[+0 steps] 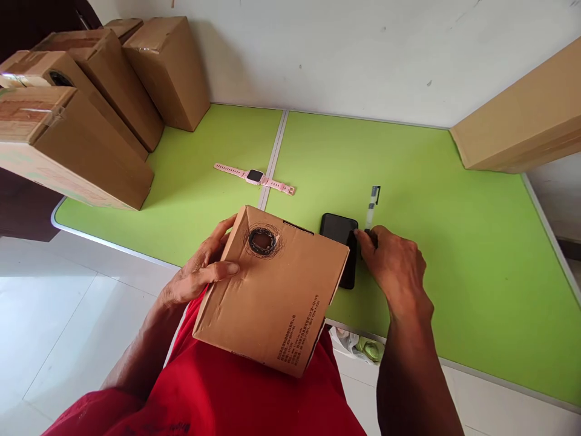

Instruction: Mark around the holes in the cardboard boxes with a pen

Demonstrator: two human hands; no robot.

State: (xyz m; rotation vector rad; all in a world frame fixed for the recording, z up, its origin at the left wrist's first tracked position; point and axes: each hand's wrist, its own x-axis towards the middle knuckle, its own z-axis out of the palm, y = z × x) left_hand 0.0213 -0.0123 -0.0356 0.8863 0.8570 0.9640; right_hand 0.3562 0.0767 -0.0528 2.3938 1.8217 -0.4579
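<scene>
My left hand (206,266) grips a small brown cardboard box (276,297) by its left edge, with the thumb on the upper face. That face has a round hole (262,241) ringed by dark scribbled lines, and printed black text near the lower right corner. My right hand (394,266) is closed around the lower end of a clear pen with a dark cap (373,206). The thumb of that hand is beside a black phone-like slab (339,225), which lies on the green table (476,260), partly hidden by the box.
A pink smartwatch (255,176) lies stretched out across the table's metal seam. Several tall cardboard boxes (95,148) stand at the left, and another large carton (526,115) is at the right. A white wall (340,54) rises behind the table.
</scene>
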